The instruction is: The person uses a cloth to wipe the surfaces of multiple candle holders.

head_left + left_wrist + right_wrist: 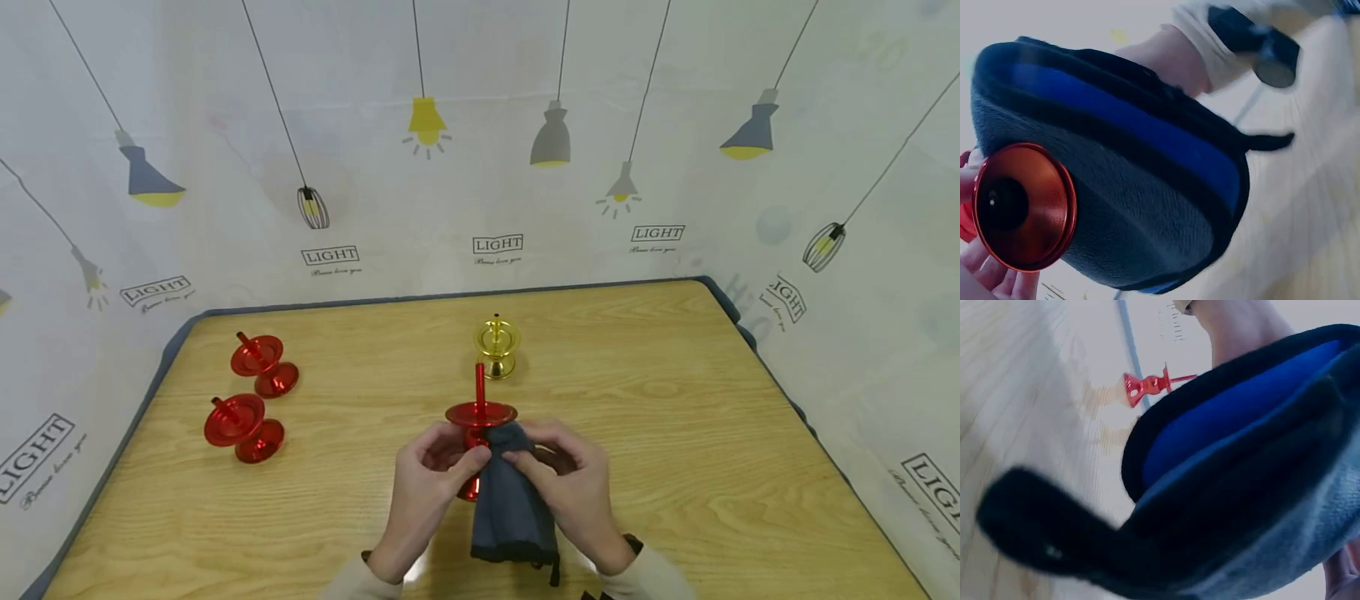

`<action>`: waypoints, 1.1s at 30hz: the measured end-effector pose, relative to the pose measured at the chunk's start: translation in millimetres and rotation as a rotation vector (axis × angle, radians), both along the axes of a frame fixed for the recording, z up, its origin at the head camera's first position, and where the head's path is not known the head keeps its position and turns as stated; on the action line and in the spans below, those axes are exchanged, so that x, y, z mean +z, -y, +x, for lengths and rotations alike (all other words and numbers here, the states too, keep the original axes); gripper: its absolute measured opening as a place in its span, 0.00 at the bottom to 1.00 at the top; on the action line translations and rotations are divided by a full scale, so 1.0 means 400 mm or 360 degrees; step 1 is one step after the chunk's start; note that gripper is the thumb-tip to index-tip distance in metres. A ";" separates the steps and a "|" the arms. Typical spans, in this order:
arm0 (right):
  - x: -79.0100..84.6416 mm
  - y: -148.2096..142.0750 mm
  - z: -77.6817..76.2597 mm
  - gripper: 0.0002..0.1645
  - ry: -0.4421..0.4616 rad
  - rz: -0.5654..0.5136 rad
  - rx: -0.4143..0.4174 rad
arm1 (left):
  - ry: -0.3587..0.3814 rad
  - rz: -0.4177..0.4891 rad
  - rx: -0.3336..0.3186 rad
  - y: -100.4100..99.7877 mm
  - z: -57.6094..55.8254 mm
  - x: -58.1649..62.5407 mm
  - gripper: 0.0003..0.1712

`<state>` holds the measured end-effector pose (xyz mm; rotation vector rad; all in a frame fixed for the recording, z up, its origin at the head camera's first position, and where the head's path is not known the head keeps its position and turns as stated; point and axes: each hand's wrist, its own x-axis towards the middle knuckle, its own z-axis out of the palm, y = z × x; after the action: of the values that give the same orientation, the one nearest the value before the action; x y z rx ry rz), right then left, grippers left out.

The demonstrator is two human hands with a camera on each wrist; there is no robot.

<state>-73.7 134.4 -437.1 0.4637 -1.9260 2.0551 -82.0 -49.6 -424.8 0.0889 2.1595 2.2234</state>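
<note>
Near the front middle of the table, a red metal candle holder stands upright in my left hand, whose thumb and fingers grip its stem below the dish. A dark grey-blue cloth with black edging hangs beside the stem. My right hand pinches the cloth's upper part close against the holder, just under the dish. From the left wrist view, the holder's round red base shows from below, next to the cloth with its bright blue inner side. The cloth hides the right fingers in the right wrist view.
Two more red candle holders stand at the table's left. A gold candle holder stands behind my hands. Light curtains printed with lamps surround the wooden table at its back and sides.
</note>
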 end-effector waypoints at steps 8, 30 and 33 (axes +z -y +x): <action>-0.008 -0.013 -0.018 0.12 0.0165 -0.0045 0.0133 | 0.0168 0.0374 -0.0287 0.027 -0.001 -0.012 0.24; 0.008 0.001 0.006 0.17 -0.0168 0.0120 -0.0050 | -0.0106 -0.0029 -0.0066 0.013 -0.003 -0.010 0.13; 0.011 -0.005 0.004 0.16 -0.0048 0.0066 -0.0016 | -0.0108 0.0031 -0.0125 0.022 -0.003 -0.009 0.17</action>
<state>-72.2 136.4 -432.9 0.4907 -1.9527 1.9939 -83.2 -58.5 -428.3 0.2488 2.1278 2.2300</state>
